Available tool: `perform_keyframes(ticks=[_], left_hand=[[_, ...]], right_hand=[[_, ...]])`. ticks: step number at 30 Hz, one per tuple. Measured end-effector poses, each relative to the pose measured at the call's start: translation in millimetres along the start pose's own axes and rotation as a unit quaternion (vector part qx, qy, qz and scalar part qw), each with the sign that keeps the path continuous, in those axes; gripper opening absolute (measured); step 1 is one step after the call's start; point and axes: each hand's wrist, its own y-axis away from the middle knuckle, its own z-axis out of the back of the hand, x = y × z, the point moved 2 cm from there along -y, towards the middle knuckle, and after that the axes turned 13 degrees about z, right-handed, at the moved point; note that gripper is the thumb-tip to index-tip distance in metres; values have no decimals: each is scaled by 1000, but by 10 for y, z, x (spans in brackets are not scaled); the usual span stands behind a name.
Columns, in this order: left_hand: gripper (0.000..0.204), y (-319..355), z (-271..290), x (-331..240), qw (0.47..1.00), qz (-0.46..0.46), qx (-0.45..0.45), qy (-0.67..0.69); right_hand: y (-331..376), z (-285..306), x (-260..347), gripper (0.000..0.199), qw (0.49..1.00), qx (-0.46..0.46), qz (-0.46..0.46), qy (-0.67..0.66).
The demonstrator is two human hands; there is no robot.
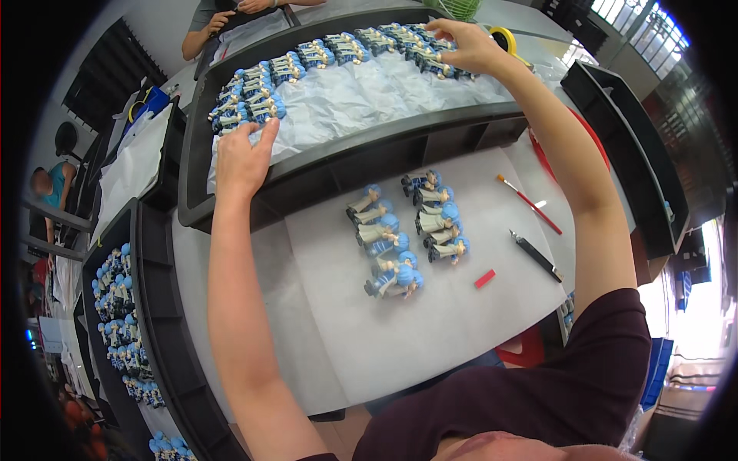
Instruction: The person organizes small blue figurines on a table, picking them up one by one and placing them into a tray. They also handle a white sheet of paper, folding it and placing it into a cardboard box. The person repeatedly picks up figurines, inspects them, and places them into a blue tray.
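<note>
A black tray (400,157) lined with crinkled white sheeting (361,100) stands at the far side of the table. Blue-haired figurines (315,54) lie in rows along its back and left edges. My left hand (244,160) is at the tray's front left, thumb apart from the fingers, fingertips against the lowest figurines there. At the back right, my right hand (473,48) reaches over the row end, with thumb and fingers spread beside the figurines. Nearer me, two columns of similar figurines (388,230) lie on a white sheet (330,307).
Right of the loose figurines lie a paintbrush (530,203), a black craft knife (536,256) and a small red block (485,279). Another black tray (165,323) of figurines stands left. Yellow tape (503,40) sits beyond my right hand. A co-worker's hands (223,19) show at the top.
</note>
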Motion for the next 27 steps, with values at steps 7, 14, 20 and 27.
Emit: perform_keyframes(ticks=[7,14,20,27], left_hand=[[51,21,-23,72,1000,-2,-23,-20],[57,13,-22,96,1000,20,12,6],[56,7,-3,38,1000,10,14,5],[58,-32,-66,23,1000,7,25,-13]], right_hand=[[-276,-623,-597,89,972,224,-62,-40],[-430,-720,-355,106,936,328,-97,80],[-361,-705,-389,106,939,335,-64,50],[-325,-451,-525,81,991,93,59,-79]])
